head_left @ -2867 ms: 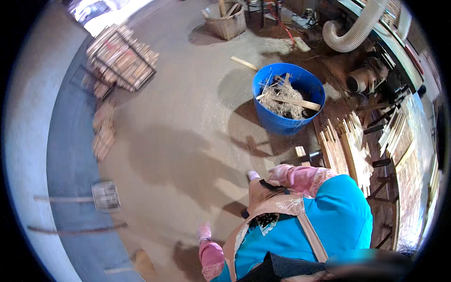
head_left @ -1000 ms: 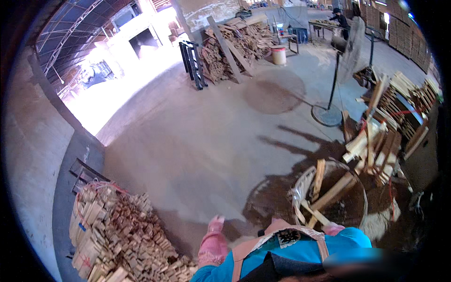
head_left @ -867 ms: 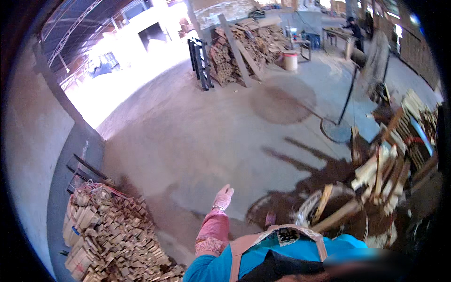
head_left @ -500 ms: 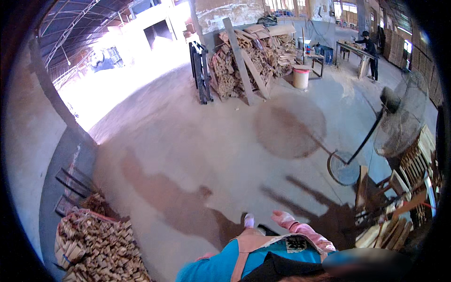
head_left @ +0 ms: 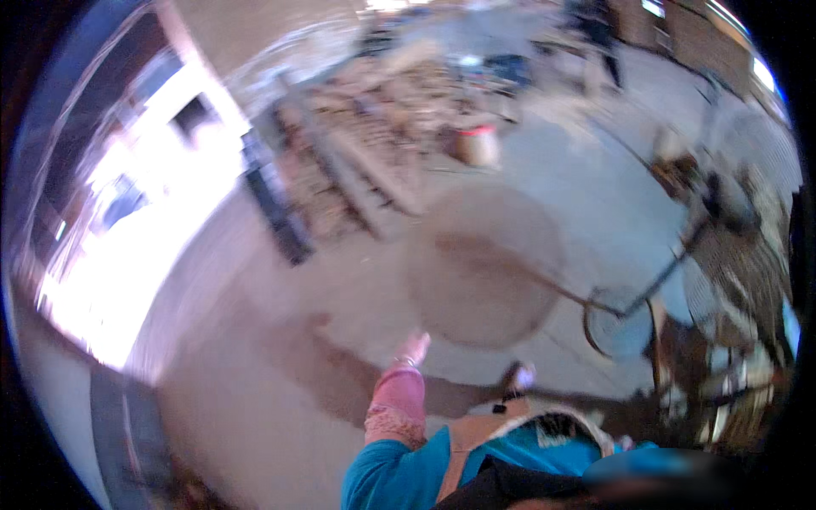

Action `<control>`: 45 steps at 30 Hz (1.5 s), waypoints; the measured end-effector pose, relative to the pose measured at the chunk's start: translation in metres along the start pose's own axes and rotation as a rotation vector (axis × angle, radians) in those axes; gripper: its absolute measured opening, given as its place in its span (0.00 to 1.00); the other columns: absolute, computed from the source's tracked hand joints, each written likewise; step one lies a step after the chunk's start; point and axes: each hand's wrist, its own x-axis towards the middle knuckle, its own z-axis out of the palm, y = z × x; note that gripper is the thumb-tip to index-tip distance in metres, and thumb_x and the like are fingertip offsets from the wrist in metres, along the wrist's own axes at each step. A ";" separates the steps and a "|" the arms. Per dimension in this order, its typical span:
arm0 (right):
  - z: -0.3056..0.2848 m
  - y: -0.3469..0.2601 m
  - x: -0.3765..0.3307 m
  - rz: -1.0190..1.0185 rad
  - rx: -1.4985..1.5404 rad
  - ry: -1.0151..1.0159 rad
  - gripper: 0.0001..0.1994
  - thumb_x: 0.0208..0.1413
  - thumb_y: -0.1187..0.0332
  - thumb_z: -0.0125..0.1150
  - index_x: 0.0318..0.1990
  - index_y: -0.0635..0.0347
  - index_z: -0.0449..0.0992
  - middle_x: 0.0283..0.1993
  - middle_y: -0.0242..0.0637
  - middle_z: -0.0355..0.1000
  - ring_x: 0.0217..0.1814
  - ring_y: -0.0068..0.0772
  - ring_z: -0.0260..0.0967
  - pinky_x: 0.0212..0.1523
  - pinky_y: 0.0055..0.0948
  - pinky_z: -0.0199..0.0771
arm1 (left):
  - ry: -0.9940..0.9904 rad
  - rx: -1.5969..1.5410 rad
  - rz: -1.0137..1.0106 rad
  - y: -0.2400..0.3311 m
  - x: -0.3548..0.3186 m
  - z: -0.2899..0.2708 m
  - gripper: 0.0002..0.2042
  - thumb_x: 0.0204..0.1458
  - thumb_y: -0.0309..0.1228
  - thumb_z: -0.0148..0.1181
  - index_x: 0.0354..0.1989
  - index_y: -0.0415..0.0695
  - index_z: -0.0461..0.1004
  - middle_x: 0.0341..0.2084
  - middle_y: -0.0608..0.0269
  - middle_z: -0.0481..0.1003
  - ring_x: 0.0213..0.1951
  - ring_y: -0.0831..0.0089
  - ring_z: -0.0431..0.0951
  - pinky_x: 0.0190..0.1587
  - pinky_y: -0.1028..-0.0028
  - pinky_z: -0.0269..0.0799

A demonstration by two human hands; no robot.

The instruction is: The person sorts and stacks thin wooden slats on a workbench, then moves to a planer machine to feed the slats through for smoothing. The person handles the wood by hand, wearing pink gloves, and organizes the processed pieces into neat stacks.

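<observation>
My left hand [head_left: 413,348] reaches forward over the bare floor, below a pink sleeve with a patterned cuff and a band at the wrist. Its fingers are a little smeared but look loosely extended, with nothing seen in them. A small pinkish patch at the right edge of my apron [head_left: 463,433] seems to be my right hand [head_left: 626,443]; its fingers are hidden. One of my shoes [head_left: 524,375] shows ahead of the apron. Neither hand touches any object that I can make out.
A standing fan [head_left: 733,204] rises from a round base [head_left: 622,321] at right, near stacked wood [head_left: 735,408]. Further off are a scrap-wood pile [head_left: 374,115], a dark metal frame [head_left: 276,204], a red-rimmed bucket [head_left: 478,147] and a person [head_left: 602,30]. Bright daylight enters at left.
My view has swung to the right and blurred. The left arm has come forward into sight, while the right hand has drawn back to the apron's edge. The wood-chip sack has left view.
</observation>
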 end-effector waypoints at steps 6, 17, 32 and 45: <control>-0.004 -0.053 0.157 -0.175 -0.085 0.115 0.18 0.72 0.55 0.57 0.59 0.55 0.83 0.57 0.40 0.82 0.57 0.35 0.79 0.59 0.42 0.77 | 0.055 -0.630 0.401 0.231 0.178 0.077 0.22 0.70 0.44 0.52 0.54 0.36 0.79 0.53 0.45 0.81 0.57 0.51 0.78 0.61 0.56 0.69; -0.174 -0.499 0.361 -0.530 0.378 -0.170 0.28 0.67 0.46 0.58 0.68 0.50 0.76 0.68 0.44 0.75 0.68 0.44 0.73 0.67 0.39 0.71 | -0.648 0.380 0.219 0.434 0.340 0.140 0.19 0.69 0.41 0.47 0.51 0.40 0.80 0.49 0.45 0.81 0.51 0.49 0.80 0.56 0.53 0.75; -0.340 -0.220 0.566 0.545 0.343 0.158 0.30 0.56 0.46 0.66 0.64 0.48 0.80 0.66 0.45 0.77 0.71 0.49 0.71 0.71 0.46 0.67 | -0.699 -0.384 0.816 1.289 0.623 0.321 0.29 0.69 0.38 0.59 0.72 0.31 0.63 0.68 0.46 0.71 0.70 0.65 0.69 0.74 0.66 0.62; -0.764 -0.192 0.846 0.411 0.679 0.386 0.36 0.62 0.48 0.62 0.78 0.40 0.62 0.66 0.46 0.77 0.67 0.52 0.74 0.68 0.45 0.72 | -0.887 0.666 0.974 1.495 0.501 0.646 0.33 0.64 0.50 0.57 0.69 0.35 0.70 0.67 0.40 0.71 0.70 0.47 0.69 0.73 0.59 0.62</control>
